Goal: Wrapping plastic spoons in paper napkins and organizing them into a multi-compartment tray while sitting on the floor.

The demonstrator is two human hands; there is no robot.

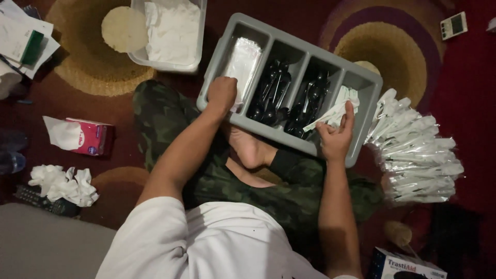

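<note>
A person sits cross-legged on a dark red carpet with tan rings (88, 67), a grey plastic four-compartment cutlery tray (289, 135) resting across the lap and tilted toward the knees. The left hand (222, 95) is curled into a fist over the near end of the leftmost compartment, its grip closed on the clear plastic sleeves (242, 62) stacked there. The right hand (337, 135) rests on the tray's near rim at the rightmost compartment, thumb and fingers pinched on a folded white paper napkin (333, 112) that lies over the divider. The two middle compartments hold black plastic spoons (271, 93) and more black plastic cutlery (307, 101), heaped loosely; which pieces these are cannot be told.

Just right of the tray, touching its far corner, lies a fanned pile of clear-wrapped white cutlery packs (413, 155). A bare foot (250, 150) sticks out under the tray's near edge, between the forearms. Beyond the tray stands a clear plastic tub of white napkins (173, 31), a round pale disc (123, 28) beside it. Well to the left are a pink tissue pack (82, 137), crumpled white tissues (64, 183) over a black remote control (44, 201), and loose papers (23, 41). A small white digital timer (453, 25) lies far right, and a printed cardboard box (405, 264) is by the right elbow.
</note>
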